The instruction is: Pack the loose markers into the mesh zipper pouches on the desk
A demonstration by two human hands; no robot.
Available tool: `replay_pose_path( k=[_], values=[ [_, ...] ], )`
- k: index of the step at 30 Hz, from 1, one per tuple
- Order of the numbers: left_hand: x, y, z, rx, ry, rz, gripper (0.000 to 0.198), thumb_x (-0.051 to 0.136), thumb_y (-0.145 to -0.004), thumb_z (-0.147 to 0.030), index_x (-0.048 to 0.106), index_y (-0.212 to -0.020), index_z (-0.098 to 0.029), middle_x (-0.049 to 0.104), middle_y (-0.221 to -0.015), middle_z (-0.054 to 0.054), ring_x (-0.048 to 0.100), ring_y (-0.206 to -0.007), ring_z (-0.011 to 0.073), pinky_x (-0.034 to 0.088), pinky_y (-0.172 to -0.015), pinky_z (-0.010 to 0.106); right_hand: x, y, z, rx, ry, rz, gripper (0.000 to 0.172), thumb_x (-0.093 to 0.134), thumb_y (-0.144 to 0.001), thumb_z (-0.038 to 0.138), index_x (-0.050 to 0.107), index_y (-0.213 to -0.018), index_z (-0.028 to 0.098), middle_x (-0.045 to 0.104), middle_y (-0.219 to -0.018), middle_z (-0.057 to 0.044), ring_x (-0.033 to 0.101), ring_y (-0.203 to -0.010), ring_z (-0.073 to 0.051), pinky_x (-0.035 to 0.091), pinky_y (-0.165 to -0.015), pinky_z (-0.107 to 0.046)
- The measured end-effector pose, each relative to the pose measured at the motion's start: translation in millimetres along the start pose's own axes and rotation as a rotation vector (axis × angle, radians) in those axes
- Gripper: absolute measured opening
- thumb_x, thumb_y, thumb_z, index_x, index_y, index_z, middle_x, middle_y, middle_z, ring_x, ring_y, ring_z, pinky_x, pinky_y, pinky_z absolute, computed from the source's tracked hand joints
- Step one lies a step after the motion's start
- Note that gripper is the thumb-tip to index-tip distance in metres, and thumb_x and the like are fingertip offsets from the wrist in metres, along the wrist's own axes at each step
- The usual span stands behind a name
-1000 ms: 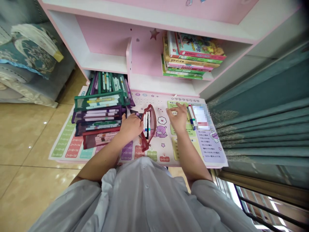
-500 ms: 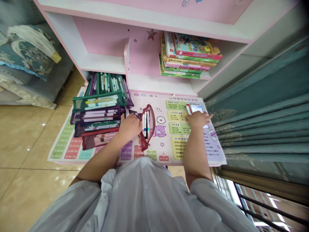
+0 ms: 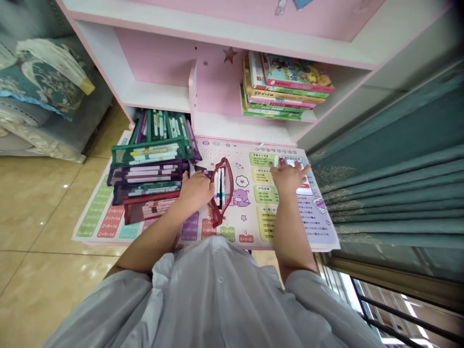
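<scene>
A red mesh pencil pouch [image 3: 229, 181] lies unzipped on the desk, its mouth gaping. Inside it are a few white markers [image 3: 218, 186] with dark and blue bands. My left hand [image 3: 197, 191] is closed on the pouch's left edge. Farther right, my right hand [image 3: 289, 179] pinches a light-coloured marker [image 3: 276, 161] and a pink-ended one [image 3: 282, 162], their lower parts hidden by the fingers; its outer fingers are spread. Just beside it lies a phone [image 3: 304, 186] with a lit screen, partly covered by the hand.
Filled mesh pouches, green [image 3: 148, 153], purple [image 3: 148, 173] and red [image 3: 151, 208], are piled on the desk's left. A printed mat [image 3: 243, 217] covers the desk. Books [image 3: 286, 92] are stacked on the shelf behind. A curtain [image 3: 380, 159] hangs at the right.
My right hand has shifted left, off part of the phone, bringing the markers with it. More of the phone screen shows. My left hand stays on the red pouch.
</scene>
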State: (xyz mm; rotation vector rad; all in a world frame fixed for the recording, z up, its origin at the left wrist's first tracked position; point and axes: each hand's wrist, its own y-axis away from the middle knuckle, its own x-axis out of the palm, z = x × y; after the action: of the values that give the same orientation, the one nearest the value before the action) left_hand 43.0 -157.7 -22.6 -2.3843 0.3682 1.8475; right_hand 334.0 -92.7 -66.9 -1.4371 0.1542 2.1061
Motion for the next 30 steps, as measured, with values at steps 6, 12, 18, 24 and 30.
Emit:
replay_pose_path(
  k=[6,12,18,24,30],
  values=[
    [-1.4,0.4,-0.6,0.001,-0.006,0.011,0.036,0.038,-0.093,-0.024,0.070,-0.078,-0.016,0.073,-0.102,0.014,0.057,-0.119,0.0295,0.031,-0.109,0.064,-4.5,42.6,41.8,-0.196,-0.340,0.134,0.017,0.056,-0.076,0.028,0.065,-0.067,0.018,0.056,-0.139,-0.015,0.028,-0.146,-0.036,0.020,-0.117,-0.068],
    [-1.9,0.7,-1.0,0.002,-0.003,-0.003,0.037,0.038,-0.093,-0.025,0.070,-0.078,-0.016,0.073,-0.102,0.014,0.057,-0.120,0.0298,0.031,-0.109,0.065,-3.8,87.6,72.8,-0.406,-0.587,0.316,0.017,0.059,-0.074,0.026,0.059,-0.058,0.021,0.064,-0.131,-0.008,0.041,-0.141,-0.029,0.018,-0.123,-0.056],
    [-1.3,0.9,-1.7,-0.002,-0.022,-0.009,0.037,0.038,-0.094,-0.025,0.069,-0.076,-0.017,0.074,-0.100,0.013,0.058,-0.119,0.0286,0.032,-0.110,0.063,8.8,105.2,81.3,-0.470,-0.540,0.428,0.019,0.064,-0.071,0.027,0.056,-0.054,0.022,0.067,-0.126,-0.008,0.045,-0.137,-0.028,0.017,-0.123,-0.054],
    [-2.0,1.2,-1.8,-0.007,-0.023,0.003,0.037,0.038,-0.094,-0.027,0.070,-0.078,-0.016,0.073,-0.104,0.014,0.057,-0.121,0.0290,0.031,-0.110,0.063,17.2,111.0,83.9,-0.444,-0.510,0.459,0.022,0.068,-0.072,0.032,0.057,-0.054,0.023,0.066,-0.126,-0.007,0.043,-0.138,-0.029,0.016,-0.122,-0.058],
    [-0.5,0.0,-1.2,-0.009,-0.017,0.007,0.037,0.038,-0.094,-0.028,0.071,-0.082,-0.016,0.073,-0.107,0.014,0.057,-0.121,0.0295,0.030,-0.111,0.063,19.6,107.4,83.9,-0.483,-0.545,0.457,0.028,0.069,-0.076,0.039,0.057,-0.055,0.024,0.070,-0.115,-0.006,0.046,-0.136,-0.027,0.019,-0.124,-0.053]
  ],
)
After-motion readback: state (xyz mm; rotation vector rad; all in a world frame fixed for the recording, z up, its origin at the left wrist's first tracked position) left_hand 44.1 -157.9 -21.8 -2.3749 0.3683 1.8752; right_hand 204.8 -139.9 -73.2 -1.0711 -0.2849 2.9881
